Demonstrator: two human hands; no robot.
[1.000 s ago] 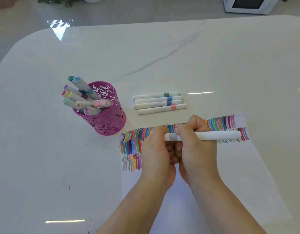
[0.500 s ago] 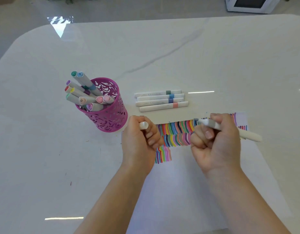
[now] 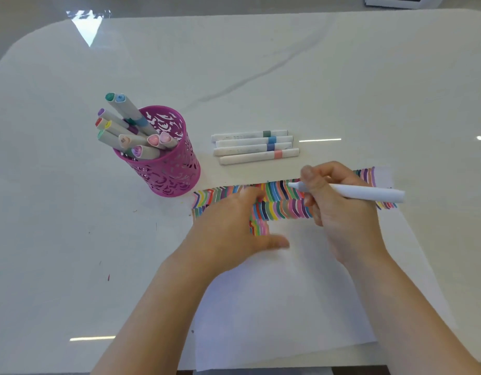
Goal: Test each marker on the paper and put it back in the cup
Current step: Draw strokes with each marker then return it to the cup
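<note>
Resting on paper (image 3: 288, 293) now, left hand (image 3: 231, 228)

Person, head-camera view, two limbs entering from the near edge. Left hand (image 3: 234, 226): bare, outline slightly blurred. Right hand (image 3: 342, 209): bare, one short plain fingernail visible. Both forearms bare to the frame edge.

- A glossy white table (image 3: 261, 63) with rounded corners fills most of the view.
- A thin grey vein (image 3: 261, 77) runs diagonally across it.
- A bright triangular reflection (image 3: 88, 25) and short light streaks (image 3: 320, 140) show on its surface.
- Grey floor (image 3: 31, 12) lies beyond.
- A white-framed object (image 3: 396, 2) sits at the top right edge.
</note>
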